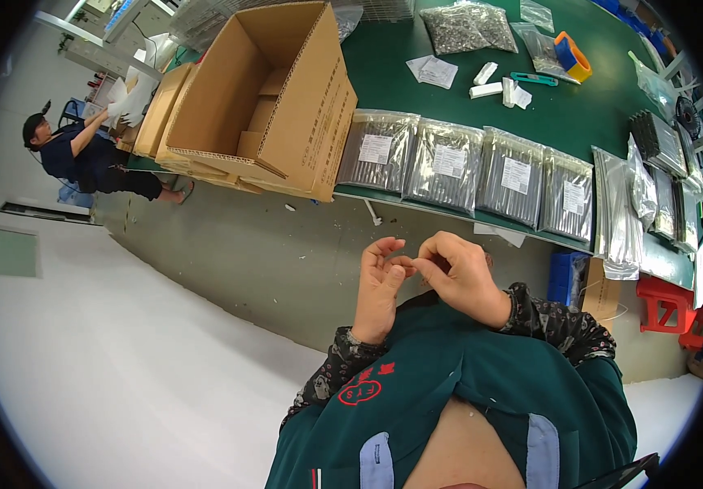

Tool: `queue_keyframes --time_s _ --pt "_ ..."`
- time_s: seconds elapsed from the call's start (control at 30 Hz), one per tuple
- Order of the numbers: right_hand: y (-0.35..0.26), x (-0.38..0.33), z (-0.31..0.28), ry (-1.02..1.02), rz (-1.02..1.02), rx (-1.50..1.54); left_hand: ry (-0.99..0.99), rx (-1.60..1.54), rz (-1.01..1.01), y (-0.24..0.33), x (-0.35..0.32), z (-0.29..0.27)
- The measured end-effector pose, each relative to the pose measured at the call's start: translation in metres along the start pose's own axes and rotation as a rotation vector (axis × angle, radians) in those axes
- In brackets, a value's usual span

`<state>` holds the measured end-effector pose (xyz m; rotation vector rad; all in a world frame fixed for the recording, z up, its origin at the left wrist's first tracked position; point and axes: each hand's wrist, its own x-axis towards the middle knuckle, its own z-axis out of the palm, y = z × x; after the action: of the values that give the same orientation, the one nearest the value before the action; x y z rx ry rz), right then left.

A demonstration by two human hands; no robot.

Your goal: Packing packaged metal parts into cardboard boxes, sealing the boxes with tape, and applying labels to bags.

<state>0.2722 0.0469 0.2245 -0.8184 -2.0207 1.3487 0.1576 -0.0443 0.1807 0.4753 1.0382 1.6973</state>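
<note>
My left hand [378, 292] is raised in front of my chest, with its fingers bent and apart. Beside it, my right hand [464, 279] is closed, thumb and forefinger pinched together against the left fingertips. Whatever may lie in that pinch is too small to make out. Beyond both hands, several clear bags of dark thin rods line the table's near edge, among them a labelled bag [443, 167] and another labelled bag [512, 177]. Neither hand touches the bags.
A large open cardboard box [310, 122] stands left on the green table [384, 77]. Farther back are a bag of small metal parts [469, 28], a teal cutter [534, 79] and a tape roll [572, 57]. A red stool [663, 305] stands right. Another person [94, 159] works far left.
</note>
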Motion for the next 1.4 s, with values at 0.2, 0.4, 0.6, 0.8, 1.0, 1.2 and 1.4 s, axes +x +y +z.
queue_keyframes --time_s 0.2,0.4,0.6,0.8,1.0,1.2,1.4 --pt "-0.009 -0.003 -0.005 -0.069 -0.128 -0.009 -0.041 0.016 0.01 -0.003 0.001 0.001" --pt "0.004 -0.006 -0.001 0.006 -0.288 -0.037 -0.148 -0.085 -0.119 -0.002 0.001 0.002" --pt "0.005 -0.006 -0.001 0.044 -0.334 -0.065 -0.184 -0.062 -0.157 -0.001 0.0 0.002" --pt "0.003 -0.007 -0.002 0.052 -0.241 -0.085 -0.177 -0.06 -0.191 -0.001 -0.002 0.004" --pt "0.007 -0.008 -0.002 0.086 -0.192 -0.048 -0.198 -0.043 -0.195 -0.003 -0.003 0.003" --pt "0.008 -0.005 -0.009 -0.011 -0.104 -0.02 -0.165 -0.052 -0.155 -0.001 0.005 -0.001" --pt "0.003 -0.006 -0.004 0.086 -0.224 -0.11 -0.209 -0.04 -0.129 0.002 0.01 0.002"
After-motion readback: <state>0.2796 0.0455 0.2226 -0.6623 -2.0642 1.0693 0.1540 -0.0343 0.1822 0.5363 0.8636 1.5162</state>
